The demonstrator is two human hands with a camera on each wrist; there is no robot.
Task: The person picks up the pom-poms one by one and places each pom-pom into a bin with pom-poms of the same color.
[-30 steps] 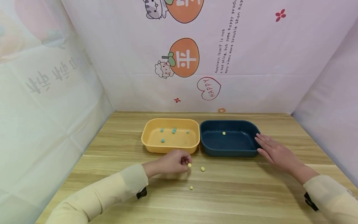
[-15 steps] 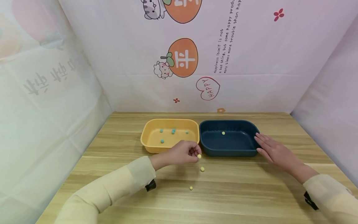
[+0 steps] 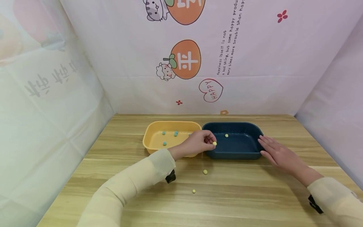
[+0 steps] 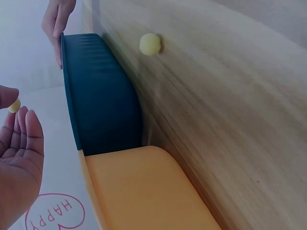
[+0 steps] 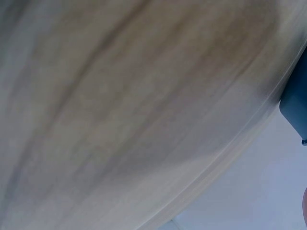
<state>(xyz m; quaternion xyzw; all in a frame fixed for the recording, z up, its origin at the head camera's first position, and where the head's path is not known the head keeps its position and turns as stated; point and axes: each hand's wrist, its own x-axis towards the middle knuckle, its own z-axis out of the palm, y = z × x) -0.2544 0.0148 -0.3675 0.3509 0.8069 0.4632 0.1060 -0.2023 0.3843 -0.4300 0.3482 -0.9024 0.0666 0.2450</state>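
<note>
Between thumb and fingertips, my left hand pinches a small yellow ball over the near left part of the dark blue tray. The left wrist view shows the same yellow ball held above the tray rims. My right hand rests with straight fingers against the blue tray's right rim. Inside that tray lies one yellow ball. On the table, a yellow ball sits in front of the trays, and a smaller yellow ball lies nearer to me.
Left of the blue tray and right beside it stands a yellow tray holding several small blue balls; my left hand partly covers its right end. Both stand on a wood-grain table. Printed white cloth hangs behind and at the sides.
My left hand has carried the pinched yellow ball from in front of the yellow tray, up and rightward, to over the blue tray. The right hand has stayed at the rim.
</note>
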